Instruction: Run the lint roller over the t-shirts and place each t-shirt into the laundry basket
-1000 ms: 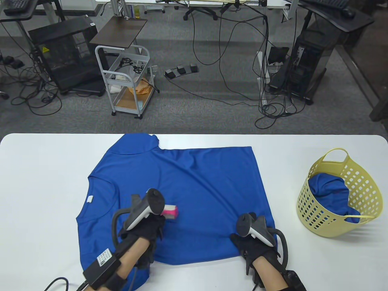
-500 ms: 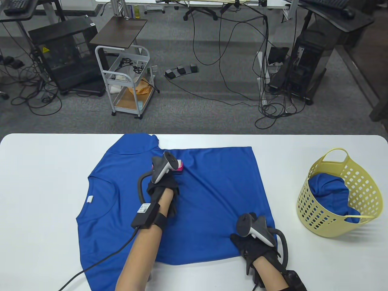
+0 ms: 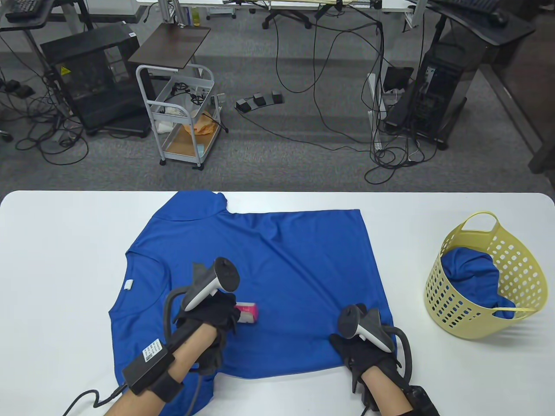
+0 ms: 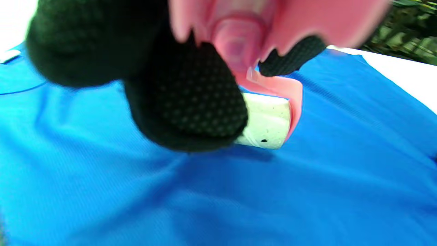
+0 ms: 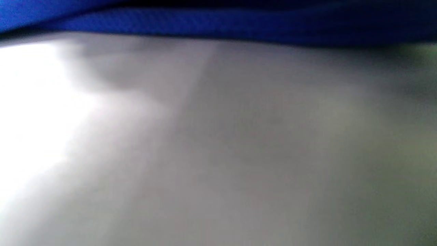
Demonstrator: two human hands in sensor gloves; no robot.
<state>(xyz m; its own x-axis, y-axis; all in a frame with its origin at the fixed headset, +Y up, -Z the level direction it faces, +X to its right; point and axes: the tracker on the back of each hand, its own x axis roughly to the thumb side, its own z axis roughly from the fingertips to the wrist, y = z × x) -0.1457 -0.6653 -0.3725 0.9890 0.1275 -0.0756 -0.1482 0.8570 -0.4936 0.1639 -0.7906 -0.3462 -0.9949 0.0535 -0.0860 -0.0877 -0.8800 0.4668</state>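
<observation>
My left hand (image 3: 212,314) grips the roller (image 3: 246,313); my right hand (image 3: 364,351) lies flat, pinning the shirt (image 3: 277,268). Thin, slippery cloth will bunch, so I'd gather it by the hem.

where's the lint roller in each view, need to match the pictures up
Table view: lint roller lies on the blue t-shirt, lower centre, sticking out to the right of the left hand.
Left wrist view: near top centre, pink frame and white roll below the gloved fingers.
Right wrist view: not in it; only a blurred strip of blue cloth and grey surface.
Shared landmark: the blue t-shirt.
</observation>
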